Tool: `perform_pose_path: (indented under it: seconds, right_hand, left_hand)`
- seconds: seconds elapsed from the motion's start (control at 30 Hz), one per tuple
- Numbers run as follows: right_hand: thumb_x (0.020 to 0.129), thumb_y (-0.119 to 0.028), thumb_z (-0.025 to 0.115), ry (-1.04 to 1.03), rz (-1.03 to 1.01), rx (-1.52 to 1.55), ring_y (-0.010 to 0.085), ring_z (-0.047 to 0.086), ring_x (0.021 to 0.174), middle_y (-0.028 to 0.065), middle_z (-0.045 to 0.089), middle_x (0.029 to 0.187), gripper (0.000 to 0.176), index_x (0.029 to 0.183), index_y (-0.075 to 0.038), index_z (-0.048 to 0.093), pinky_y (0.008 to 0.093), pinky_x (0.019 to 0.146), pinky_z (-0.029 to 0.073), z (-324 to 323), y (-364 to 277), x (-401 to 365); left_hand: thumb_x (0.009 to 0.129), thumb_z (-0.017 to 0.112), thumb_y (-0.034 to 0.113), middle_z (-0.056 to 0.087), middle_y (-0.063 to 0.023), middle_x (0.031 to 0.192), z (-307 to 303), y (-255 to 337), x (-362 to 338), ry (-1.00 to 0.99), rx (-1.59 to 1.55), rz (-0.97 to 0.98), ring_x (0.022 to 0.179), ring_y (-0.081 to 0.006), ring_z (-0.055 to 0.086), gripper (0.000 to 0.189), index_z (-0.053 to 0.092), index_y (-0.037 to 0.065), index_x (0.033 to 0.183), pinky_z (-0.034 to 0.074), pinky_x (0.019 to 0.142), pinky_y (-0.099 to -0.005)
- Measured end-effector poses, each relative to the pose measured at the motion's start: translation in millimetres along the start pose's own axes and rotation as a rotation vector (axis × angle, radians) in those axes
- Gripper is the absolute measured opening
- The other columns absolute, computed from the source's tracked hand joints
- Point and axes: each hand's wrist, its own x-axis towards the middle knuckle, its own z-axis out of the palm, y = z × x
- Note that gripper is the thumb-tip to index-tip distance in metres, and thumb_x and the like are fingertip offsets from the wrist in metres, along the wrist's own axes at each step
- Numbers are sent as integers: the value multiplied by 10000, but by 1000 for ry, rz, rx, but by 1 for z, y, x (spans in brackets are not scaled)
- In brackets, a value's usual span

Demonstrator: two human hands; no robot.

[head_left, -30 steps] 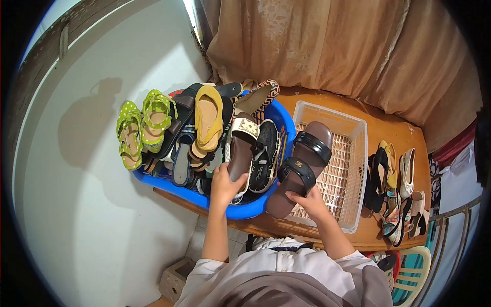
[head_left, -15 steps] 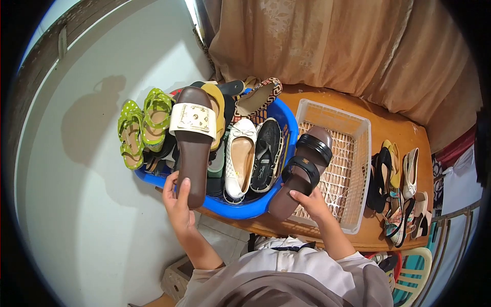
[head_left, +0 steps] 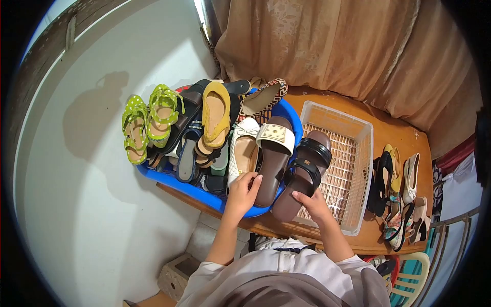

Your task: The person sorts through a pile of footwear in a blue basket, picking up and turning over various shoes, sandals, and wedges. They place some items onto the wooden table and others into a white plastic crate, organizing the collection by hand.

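Note:
My left hand grips the heel end of a brown slide sandal with a wide white strap and gold studs. This slide hangs over the right part of the blue basket, covering most of a black shoe. Close beside it, my right hand pinches the heel of a brown sandal with two black straps, above the basket's right rim. Under my left fingers lies a white quilted flat with a bow. Green polka-dot sandals and a mustard slingback rest on the basket's pile.
Right of the basket, a clear plastic crate stands on the wooden table. Several shoes, including a white flat, sit at the table's right end. A brown curtain hangs behind, and a white wall rises at left.
My left hand has carried the white-strapped slide rightward, from over the pile's middle to beside the black-strapped sandal. The mustard slingback is now uncovered. My right hand has barely moved.

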Motion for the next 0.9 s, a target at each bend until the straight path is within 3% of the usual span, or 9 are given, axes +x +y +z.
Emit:
perform_pose_path:
  seconds: [0.07,0.17,0.27,0.37,0.57,0.77,0.8,0.9]
  right_hand:
    - [767,-107,686,7,-7,-9,174,521,1018,81,547,1116,514,1209,2,447,323,899,415,1,-1,0]
    - [768,-91,685,17,-16,-6,161,523,1005,74,552,1104,492,1194,-2,457,312,890,418,1,-1,-1]
    - [772,-64,681,26,-27,22,135,530,971,56,561,1080,469,1183,-8,462,295,871,425,2,-1,-2]
    - [773,-72,684,24,-24,18,132,528,968,54,559,1081,484,1194,-9,453,293,870,425,4,-5,-3]
    - [775,-87,685,25,-8,-9,124,527,960,49,559,1076,488,1198,-13,451,283,848,431,3,-6,-3]
    - [775,-78,679,8,-13,9,124,532,950,48,562,1072,484,1197,-18,451,276,835,434,3,-4,2]
    - [775,-75,677,12,-6,-1,126,533,953,49,563,1074,482,1196,-18,450,280,841,434,2,-4,2]
    - [774,-63,673,12,9,-8,132,537,962,53,564,1079,476,1192,-15,451,291,856,432,3,-6,3]
  left_hand:
    - [863,566,165,596,-181,746,-3,3,6,71,247,203,657,-284,587,206,610,-36,865,460,616,-349]
    - [836,583,158,597,-207,783,-5,6,7,102,311,145,670,-343,573,195,622,-32,835,453,611,-392]
    - [826,596,163,611,-190,793,-4,13,5,149,319,42,678,-321,597,176,622,-11,837,466,602,-382]
    - [819,602,163,626,-163,768,-4,19,6,229,315,79,671,-302,616,143,633,28,856,480,593,-373]
    - [797,637,147,590,-115,599,-6,27,10,274,496,57,577,-211,609,127,643,29,843,458,521,-305]
    - [746,716,257,627,-110,811,-7,26,11,194,271,95,537,-174,575,390,572,70,1057,452,509,-292]
    - [718,743,312,595,-143,915,-6,21,10,99,226,36,601,-167,593,583,473,71,1175,469,538,-284]
    - [719,744,336,576,-169,923,5,22,4,27,328,240,699,-177,603,653,421,40,1204,485,619,-284]
